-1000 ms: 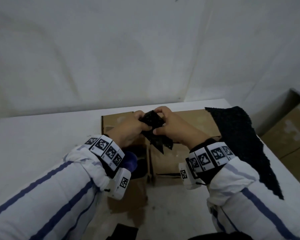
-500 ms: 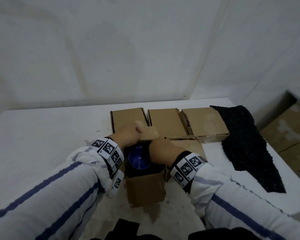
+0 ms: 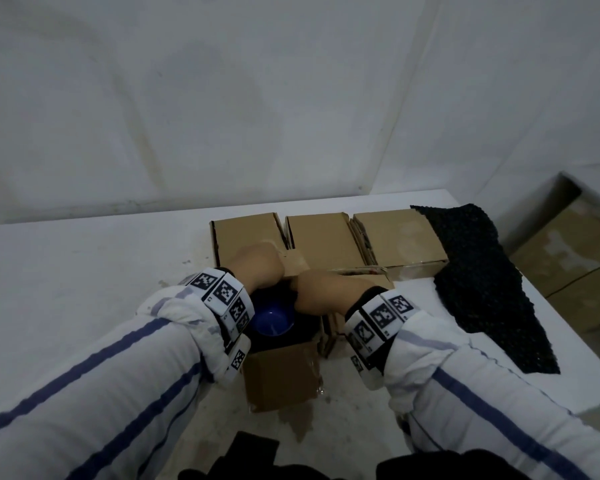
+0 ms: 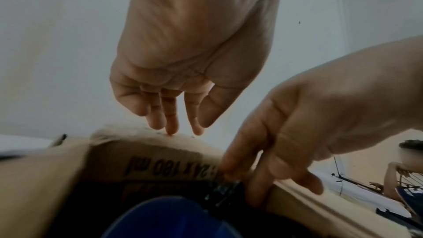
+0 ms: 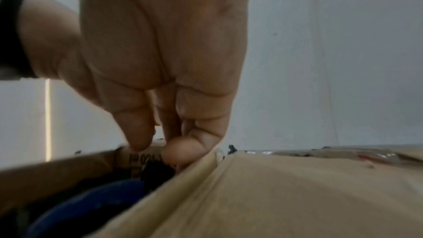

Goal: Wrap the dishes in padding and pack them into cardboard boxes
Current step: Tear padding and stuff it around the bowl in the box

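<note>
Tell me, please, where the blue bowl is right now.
In the head view the blue bowl sits inside the open cardboard box nearest the person, between both wrists, just in front of the row of three closed boxes.

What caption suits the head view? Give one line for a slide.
Both hands, left hand and right hand, tuck black padding beside a blue bowl in an open cardboard box.
</note>
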A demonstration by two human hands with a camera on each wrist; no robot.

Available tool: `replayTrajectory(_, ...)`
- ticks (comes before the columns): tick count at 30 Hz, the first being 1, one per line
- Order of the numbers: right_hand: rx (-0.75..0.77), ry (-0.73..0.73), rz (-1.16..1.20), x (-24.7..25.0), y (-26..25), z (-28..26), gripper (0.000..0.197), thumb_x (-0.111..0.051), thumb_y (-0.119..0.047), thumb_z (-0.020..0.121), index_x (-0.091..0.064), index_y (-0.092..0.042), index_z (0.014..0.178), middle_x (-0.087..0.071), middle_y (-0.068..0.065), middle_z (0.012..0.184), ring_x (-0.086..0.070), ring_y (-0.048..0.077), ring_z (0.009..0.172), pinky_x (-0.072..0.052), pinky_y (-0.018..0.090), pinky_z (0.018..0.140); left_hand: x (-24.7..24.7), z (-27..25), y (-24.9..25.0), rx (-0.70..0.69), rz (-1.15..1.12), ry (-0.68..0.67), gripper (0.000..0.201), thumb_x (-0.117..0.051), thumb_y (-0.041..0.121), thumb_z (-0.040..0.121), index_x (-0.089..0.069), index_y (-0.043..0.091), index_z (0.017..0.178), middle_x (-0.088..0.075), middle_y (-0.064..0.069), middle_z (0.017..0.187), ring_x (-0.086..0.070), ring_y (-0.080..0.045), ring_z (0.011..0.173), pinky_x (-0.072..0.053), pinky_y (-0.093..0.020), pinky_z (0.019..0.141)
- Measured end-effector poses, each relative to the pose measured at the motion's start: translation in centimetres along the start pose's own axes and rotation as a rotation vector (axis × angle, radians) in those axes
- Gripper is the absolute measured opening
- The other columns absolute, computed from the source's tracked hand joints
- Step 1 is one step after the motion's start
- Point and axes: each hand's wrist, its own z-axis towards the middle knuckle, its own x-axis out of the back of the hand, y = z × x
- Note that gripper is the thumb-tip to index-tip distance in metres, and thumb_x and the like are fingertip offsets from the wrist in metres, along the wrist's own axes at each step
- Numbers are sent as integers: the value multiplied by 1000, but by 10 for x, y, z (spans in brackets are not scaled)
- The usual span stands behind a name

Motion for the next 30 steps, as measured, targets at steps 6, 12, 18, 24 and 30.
replayTrajectory(6,-40,381,420,19,51,-26,37,-43,-11,94,-55,-10,129,-63,17,116,-58,31,108,-44,28,82,4,5,68,-106,-72,80,23,-50,10,90,-65,6,108,-64,-11,112,-60,-27,103,-50,-38,91)
replayTrajectory(12,-271,533,555,12,154,-40,25,-48,-17,92,-67,-5,105,-65,17,110,-59,31,103,-43,28,74,-25,15,162,-253,-227,-11,25,-44,3,90,-65,6,101,-63,-8,105,-57,-25,98,-47,-34,86)
replayTrajectory(18,-496,532,554,-29,275,-44,27,-45,-16,94,-67,-2,101,-65,17,109,-60,31,103,-46,30,85,-69,43,243,-245,-411,-118,24,-46,4,90,-58,14,109,-53,-4,107,-51,-23,106,-43,-29,87)
replayTrajectory(24,-615,413,522,-66,350,-31,36,-54,-22,91,-58,0,119,-51,20,126,-52,35,115,-43,32,95,-103,69,286,-235,-500,-139,14,-44,-1,88,-49,11,85,-45,1,77,-42,-13,71,-34,-24,63)
replayTrajectory(30,-558,417,377,-90,367,-12,33,-55,-21,90,-54,-1,116,-45,19,125,-46,36,117,-39,33,97,-118,83,297,-236,-418,-221,37,-47,-4,89,-45,14,57,-45,0,61,-36,-8,57,-31,-9,44)
